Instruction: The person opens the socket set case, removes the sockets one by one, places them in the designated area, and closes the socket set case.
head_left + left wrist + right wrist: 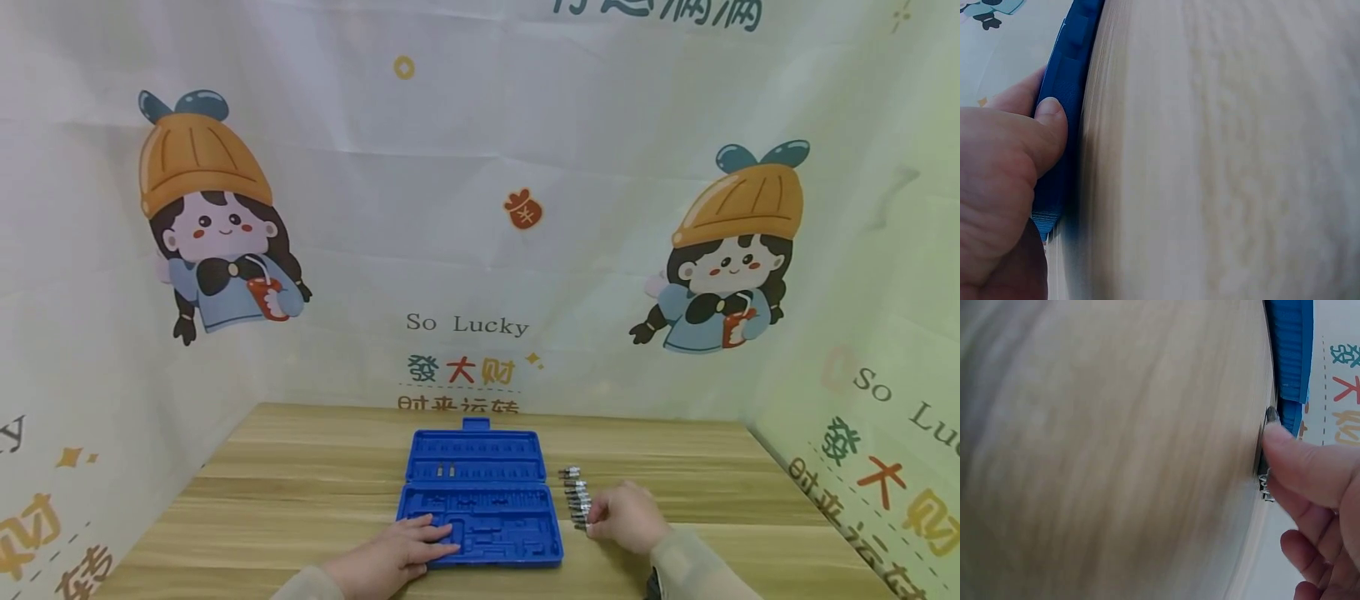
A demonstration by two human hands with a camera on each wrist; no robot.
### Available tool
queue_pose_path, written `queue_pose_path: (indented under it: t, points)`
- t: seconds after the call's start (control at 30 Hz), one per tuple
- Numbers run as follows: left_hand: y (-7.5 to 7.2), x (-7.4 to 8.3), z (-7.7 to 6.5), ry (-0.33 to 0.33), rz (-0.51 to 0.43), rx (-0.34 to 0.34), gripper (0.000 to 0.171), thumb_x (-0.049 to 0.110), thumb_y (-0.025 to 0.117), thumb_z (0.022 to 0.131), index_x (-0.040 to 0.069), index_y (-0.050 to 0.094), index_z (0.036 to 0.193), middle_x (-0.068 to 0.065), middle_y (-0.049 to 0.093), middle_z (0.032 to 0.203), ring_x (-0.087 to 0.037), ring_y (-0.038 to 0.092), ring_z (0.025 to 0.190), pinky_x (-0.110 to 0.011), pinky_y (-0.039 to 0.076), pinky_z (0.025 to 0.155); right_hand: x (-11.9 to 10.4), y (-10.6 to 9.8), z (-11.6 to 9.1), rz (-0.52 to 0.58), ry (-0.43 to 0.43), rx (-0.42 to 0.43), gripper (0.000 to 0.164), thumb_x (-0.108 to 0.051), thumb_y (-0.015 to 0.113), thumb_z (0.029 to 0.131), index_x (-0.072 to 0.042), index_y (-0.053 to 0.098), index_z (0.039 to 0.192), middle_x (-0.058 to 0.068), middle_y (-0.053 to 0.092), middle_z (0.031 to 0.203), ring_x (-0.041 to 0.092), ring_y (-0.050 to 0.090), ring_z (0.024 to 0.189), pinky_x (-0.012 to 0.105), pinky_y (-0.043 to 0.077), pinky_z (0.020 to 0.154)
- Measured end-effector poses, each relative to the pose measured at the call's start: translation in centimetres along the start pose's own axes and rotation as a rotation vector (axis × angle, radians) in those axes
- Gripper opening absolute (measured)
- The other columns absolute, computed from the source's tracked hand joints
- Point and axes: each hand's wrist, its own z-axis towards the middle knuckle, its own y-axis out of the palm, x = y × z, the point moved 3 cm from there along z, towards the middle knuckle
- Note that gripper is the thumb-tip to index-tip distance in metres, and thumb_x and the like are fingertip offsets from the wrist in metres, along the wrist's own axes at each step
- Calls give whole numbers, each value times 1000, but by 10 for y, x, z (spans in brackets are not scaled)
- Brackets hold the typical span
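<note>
A blue plastic tool case (pixel 555 521) lies unfolded on the table, its moulded slots facing up. Two small brass-coloured pieces (pixel 446 470) sit in the lid's slots. My left hand (pixel 390 554) rests on the case's near left corner with fingers stretched over the tray. Its thumb (pixel 1052 119) presses the front wall. To the right of the case runs a row of several silver bit sockets (pixel 576 493) with dark tips. At the row's near end my right hand (pixel 628 518) pinches a bit socket (pixel 1272 414) between thumb and fingers; most of it is hidden.
Everything stands on a wood-grain table (pixel 300 475). A printed cloth (pixel 465 275) with cartoon figures and lettering hangs behind it and along both sides. At the far end of the case, the lid's latch tab (pixel 476 424) points toward the cloth.
</note>
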Motion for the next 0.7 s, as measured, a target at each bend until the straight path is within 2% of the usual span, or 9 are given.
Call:
queue_pose_path:
  t: [0.3, 0.6, 0.7]
  points:
    - [-1, 0, 0, 15, 18, 4, 47, 18, 52, 99, 26, 46, 145, -5, 42, 149, -35, 34, 138, -50, 34, 106, -1, 1, 1, -37, 52, -6, 26, -15, 85, 66, -23, 61, 60, -17, 52, 62, 12, 43, 75, 41, 35, 77]
    - [1, 0, 0, -13, 13, -3, 48, 18, 53, 99, 27, 46, 145, -2, 41, 150, -32, 32, 139, -49, 32, 108, -4, 0, 1, -45, 53, 21, 35, -16, 87, 63, -24, 53, 56, -16, 47, 58, 12, 41, 71, 37, 33, 71]
    - [0, 1, 0, -4, 23, 7, 47, 18, 53, 99, 26, 47, 145, -4, 42, 149, -33, 34, 138, -50, 33, 107, -4, 0, 1, -48, 44, 24, 36, -16, 87, 61, -24, 52, 55, -16, 46, 57, 12, 40, 70, 36, 33, 70]
